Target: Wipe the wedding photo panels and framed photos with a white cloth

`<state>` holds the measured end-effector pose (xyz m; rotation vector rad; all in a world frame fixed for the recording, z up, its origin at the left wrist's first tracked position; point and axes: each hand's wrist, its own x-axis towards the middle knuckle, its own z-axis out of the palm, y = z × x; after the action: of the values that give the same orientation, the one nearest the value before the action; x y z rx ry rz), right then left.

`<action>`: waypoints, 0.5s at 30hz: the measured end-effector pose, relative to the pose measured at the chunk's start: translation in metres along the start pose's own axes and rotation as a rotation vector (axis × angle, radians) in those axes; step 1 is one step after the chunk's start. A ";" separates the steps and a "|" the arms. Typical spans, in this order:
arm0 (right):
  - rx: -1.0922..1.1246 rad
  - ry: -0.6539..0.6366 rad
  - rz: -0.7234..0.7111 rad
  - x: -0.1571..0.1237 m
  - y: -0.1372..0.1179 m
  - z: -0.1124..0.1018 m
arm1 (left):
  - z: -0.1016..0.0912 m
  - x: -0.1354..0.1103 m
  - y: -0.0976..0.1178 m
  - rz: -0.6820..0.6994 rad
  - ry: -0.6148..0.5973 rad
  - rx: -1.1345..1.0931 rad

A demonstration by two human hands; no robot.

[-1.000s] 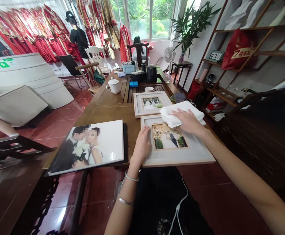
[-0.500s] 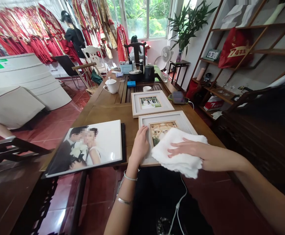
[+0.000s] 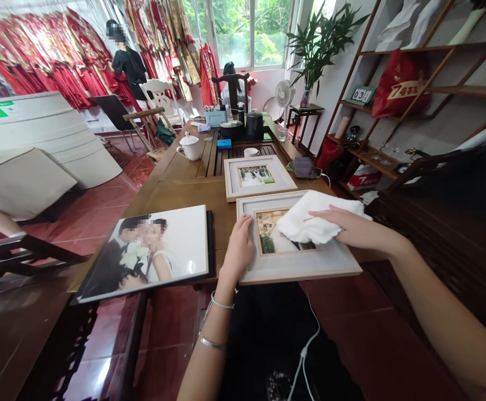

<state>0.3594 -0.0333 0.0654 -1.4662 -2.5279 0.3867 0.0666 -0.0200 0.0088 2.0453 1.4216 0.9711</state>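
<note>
A pale framed photo [image 3: 301,268] lies at the near edge of the wooden table, its picture partly covered by a folded white cloth [image 3: 318,220]. My right hand [image 3: 347,225] is on the cloth, fingers stretched over it and pressing it to the upper right of the frame. On the frame's left edge, my left hand [image 3: 239,245] grips the border, with fingers on top and the thumb side toward the picture. Just beyond lies a second framed photo [image 3: 233,189]. To the left a large wedding photo panel [image 3: 184,239] rests on a black board.
A white lidded mug [image 3: 190,147], a small white cup [image 3: 251,152] and a blue box [image 3: 224,143] stand farther up the table [image 3: 171,192]. A phone-like device [image 3: 305,167] with a cable lies at right. Chairs and shelves flank the table; two people are farther back.
My right hand has slid the white cloth up and to the right across the frame, uncovering its lower right corner. My left hand stays on the left edge.
</note>
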 end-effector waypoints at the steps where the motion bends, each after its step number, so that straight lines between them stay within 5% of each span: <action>1: -0.037 0.011 0.005 0.010 0.001 0.002 | 0.000 0.000 0.000 0.000 0.003 0.002; 9: -0.249 0.156 0.164 0.068 -0.017 0.007 | -0.001 0.000 0.000 0.009 -0.007 0.023; 15: -0.239 -0.055 0.168 0.077 -0.041 0.011 | 0.000 0.000 0.000 0.010 0.007 0.018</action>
<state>0.2845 0.0125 0.0706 -1.7852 -2.5747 0.1535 0.0664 -0.0197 0.0084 2.0660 1.4301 0.9738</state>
